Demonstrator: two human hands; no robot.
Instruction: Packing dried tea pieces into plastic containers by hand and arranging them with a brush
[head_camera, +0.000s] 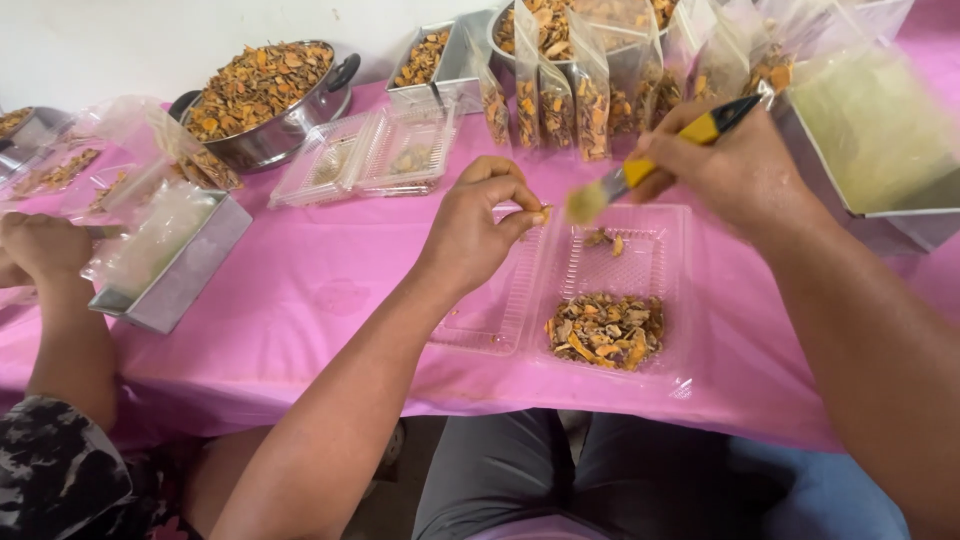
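Pinching a small orange-yellow dried piece (543, 213) between my thumb and fingertips, my left hand (478, 225) sits near the middle of the frame, clenched on that piece just above the open lid of a clear plastic clamshell tray (640, 275). My right hand (735, 165), in the upper right, is closed around the yellow-and-black handle of a small brush (640, 170), whose pale bristles, blurred, point down-left to just beside the piece I pinch. Below both hands, the tray lies open on a pink tablecloth (330, 290); a heap of dried orange and brown slices (606, 330) fills its near end, and a few loose bits lie at its far end. Further out, at the upper centre, another clear clamshell tray (370, 155) lies open. Behind it, standing clear bags of dried slices (560, 95) line the top of the frame. A metal pot heaped with slices (262, 95) stands in the upper left. A metal box of pale material (880, 150) sits at the right edge, and a similar one (170, 260) lies left. Another person's hand (40, 245) rests at the far left edge.
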